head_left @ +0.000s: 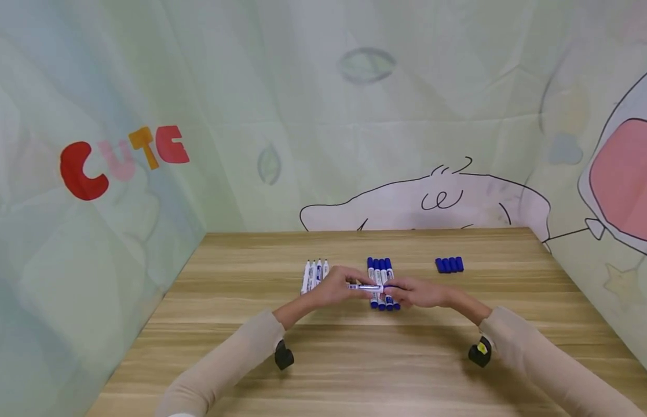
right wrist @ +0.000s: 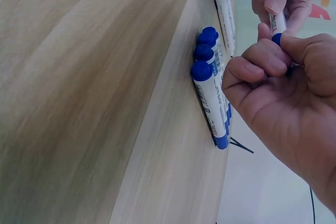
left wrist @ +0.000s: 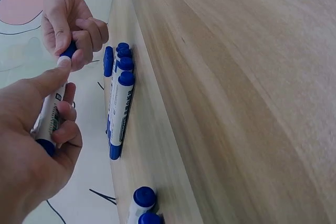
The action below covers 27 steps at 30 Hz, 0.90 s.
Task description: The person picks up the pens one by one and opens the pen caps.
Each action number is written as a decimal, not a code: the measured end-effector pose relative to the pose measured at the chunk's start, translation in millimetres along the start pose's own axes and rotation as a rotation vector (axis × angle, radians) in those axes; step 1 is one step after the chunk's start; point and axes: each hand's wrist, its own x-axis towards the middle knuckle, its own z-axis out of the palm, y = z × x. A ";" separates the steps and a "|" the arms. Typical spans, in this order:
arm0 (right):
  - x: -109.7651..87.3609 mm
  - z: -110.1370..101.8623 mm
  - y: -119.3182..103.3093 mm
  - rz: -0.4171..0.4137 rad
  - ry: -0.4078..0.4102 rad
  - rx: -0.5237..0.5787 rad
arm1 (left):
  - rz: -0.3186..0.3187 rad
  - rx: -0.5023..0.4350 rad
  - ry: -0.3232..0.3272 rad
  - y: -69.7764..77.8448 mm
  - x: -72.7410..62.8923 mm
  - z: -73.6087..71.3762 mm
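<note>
My left hand point(head_left: 336, 288) grips the white barrel of a marker point(left wrist: 51, 114), which lies crosswise above a row of capped markers point(head_left: 379, 278). At the marker's other end, my right hand point(head_left: 419, 292) pinches its blue cap point(left wrist: 69, 50) between thumb and curled forefinger. In the right wrist view the cap is mostly hidden by those fingers, with the barrel running up to the left hand. Several white markers with bare tips point(head_left: 314, 273) lie side by side beyond the left hand, their near ends partly covered by it.
A short row of loose blue caps point(head_left: 449, 265) lies on the wooden table point(head_left: 354, 365) at the back right. Behind the table's far edge hangs a printed cloth point(head_left: 250, 191), which also runs along both sides. Each wrist carries a small black camera mount point(head_left: 284, 355).
</note>
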 end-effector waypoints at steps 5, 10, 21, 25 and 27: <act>-2.6 -3.0 0.3 -0.092 -0.010 -0.071 | 0.028 -0.013 -0.045 3.0 1.5 -1.8; -3.5 -4.3 2.0 -0.199 0.005 -0.142 | 0.031 -0.001 -0.099 8.0 3.1 -6.5; -3.1 -3.2 -5.1 -0.274 0.087 -0.229 | -0.034 -0.087 -0.093 10.6 -0.5 -13.8; -0.5 -2.8 -8.8 -0.295 0.150 -0.297 | -0.090 -0.144 -0.085 13.5 -3.1 -18.7; 1.0 -1.6 -11.8 -0.275 0.177 -0.333 | -0.111 -0.174 -0.087 15.2 -4.5 -20.9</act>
